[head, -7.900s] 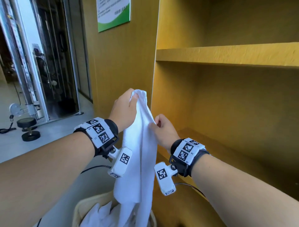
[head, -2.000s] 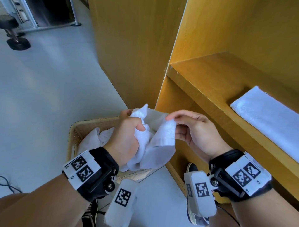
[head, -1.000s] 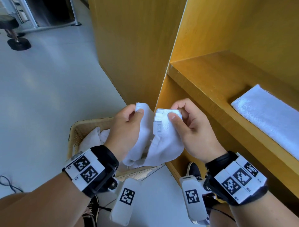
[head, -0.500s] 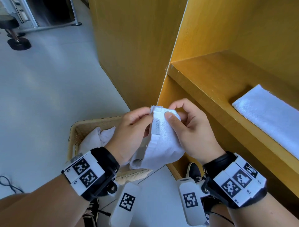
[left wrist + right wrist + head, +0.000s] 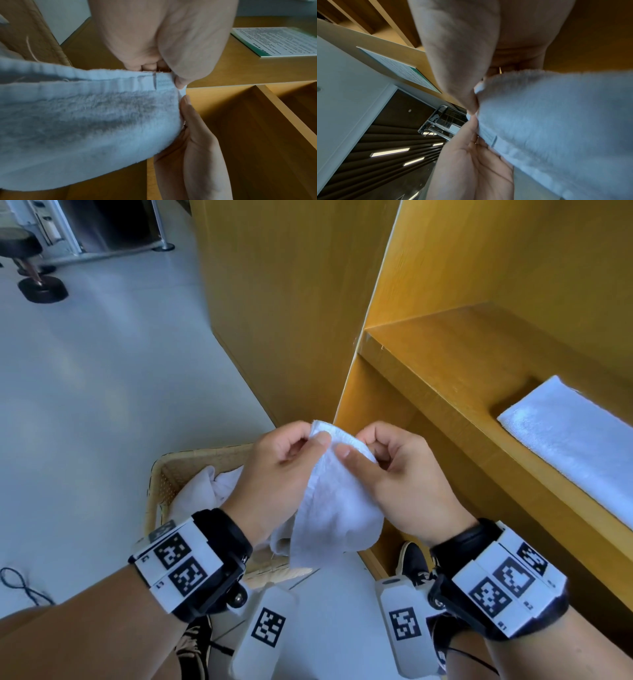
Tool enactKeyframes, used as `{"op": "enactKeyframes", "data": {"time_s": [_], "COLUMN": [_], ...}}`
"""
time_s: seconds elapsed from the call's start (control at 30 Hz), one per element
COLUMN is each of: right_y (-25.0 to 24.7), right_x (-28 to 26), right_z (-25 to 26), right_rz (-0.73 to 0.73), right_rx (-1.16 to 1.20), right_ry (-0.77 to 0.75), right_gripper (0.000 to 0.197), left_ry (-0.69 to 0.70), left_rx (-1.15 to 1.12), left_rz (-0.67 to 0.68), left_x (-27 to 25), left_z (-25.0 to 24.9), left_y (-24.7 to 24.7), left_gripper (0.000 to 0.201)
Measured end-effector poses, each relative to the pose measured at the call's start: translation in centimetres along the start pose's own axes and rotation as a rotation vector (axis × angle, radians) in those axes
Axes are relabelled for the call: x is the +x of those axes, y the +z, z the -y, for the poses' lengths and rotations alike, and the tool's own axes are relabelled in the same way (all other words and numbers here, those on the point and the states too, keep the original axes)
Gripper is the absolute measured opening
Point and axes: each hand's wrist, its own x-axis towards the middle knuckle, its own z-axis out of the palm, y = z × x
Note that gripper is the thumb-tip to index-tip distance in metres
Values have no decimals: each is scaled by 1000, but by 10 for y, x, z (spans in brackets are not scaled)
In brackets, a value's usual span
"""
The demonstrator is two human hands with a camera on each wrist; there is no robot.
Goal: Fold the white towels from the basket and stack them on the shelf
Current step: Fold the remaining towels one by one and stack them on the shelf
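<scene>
Both hands pinch the top hem of a white towel [image 5: 334, 505], close together, thumb against forefinger. The left hand [image 5: 274, 477] holds the hem's left part with its thumb on the near face; the right hand [image 5: 400, 484] holds the part beside it, its thumb [image 5: 356, 463] laid flat on the cloth. In the left wrist view the stitched hem band [image 5: 120, 82] runs level from the pinch out to the left, and the terry body [image 5: 85, 121] sags below it. The right wrist view shows a corner of the band [image 5: 488, 135] next to the other hand's fingers.

The towel hangs bunched in the air between the wrists, its lower edge loose above the wicker basket [image 5: 191, 463], which sits on the floor and holds more crumpled white towels [image 5: 205, 491].

To the right, the wooden shelf [image 5: 445, 364] juts forward; its front edge runs diagonally just beside the right hand. A folded white towel [image 5: 575, 440] lies flat further right on that shelf, with bare board between it and the shelf's left corner. The upright cabinet side panel [image 5: 291, 302] stands directly behind the hands. Open grey floor [image 5: 102, 388] spreads to the left of the basket.
</scene>
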Motion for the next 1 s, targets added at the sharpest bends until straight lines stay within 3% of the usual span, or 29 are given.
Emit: {"op": "enactKeyframes", "data": {"time_s": [0.1,0.3,0.4,0.73,1.0], "right_y": [-4,-14,-20,-44,-59], "right_x": [1,-2,-3,-10,-18], "right_z": [2,2,2,-11,-23], "right_rz": [78,174,144,76,54], "right_rx": [35,68,25,-102,-123], "right_ry": [2,32,47,92,115], "right_gripper": [49,54,62,60,60], "left_ry": [-9,-53,-103,-165,-188], "left_rx": [16,49,45,102,99], "left_rz": [-46,-172,-255,-397,-451], "left_x": [5,17,24,28,25], "left_z": [-2,-2,3,12,25], "left_y": [-6,-27,-41,-71,-94], "left_gripper": [38,43,45,53,46]}}
